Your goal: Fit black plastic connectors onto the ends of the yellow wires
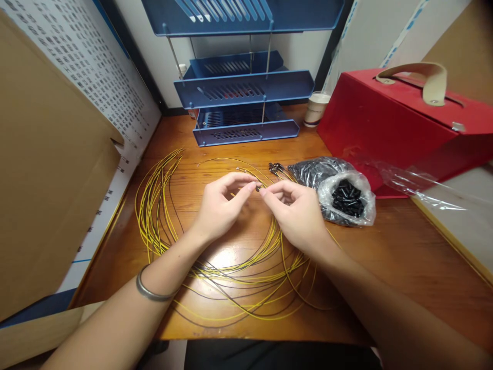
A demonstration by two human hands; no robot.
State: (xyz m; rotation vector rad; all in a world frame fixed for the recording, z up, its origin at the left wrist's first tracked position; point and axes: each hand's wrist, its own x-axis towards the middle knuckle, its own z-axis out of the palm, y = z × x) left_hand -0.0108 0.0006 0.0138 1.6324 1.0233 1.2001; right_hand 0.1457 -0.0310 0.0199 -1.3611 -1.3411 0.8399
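A tiny black piece [258, 188] sits between the fingertips of both hands above the desk; its exact kind is too small to tell. My left hand [223, 203] pinches it from the left with thumb and forefinger. From the other side, my right hand [296, 210] has its thumb and forefinger closed at the piece, other fingers curled in. Thin yellow and black wires [154, 216] lie in a loose loop under and around both hands. Several wire ends with black fittings [278, 168] rest just beyond my right hand. Whether a wire runs into the pinched piece is hidden by fingers.
An open clear plastic bag [327, 205] of small black parts [347, 199] stands right of my right hand. Behind are a blue tiered tray rack [246, 90], a paper cup [316, 110] and a red box [389, 121]. Cardboard [50, 169] borders the wooden desk [385, 272] at left.
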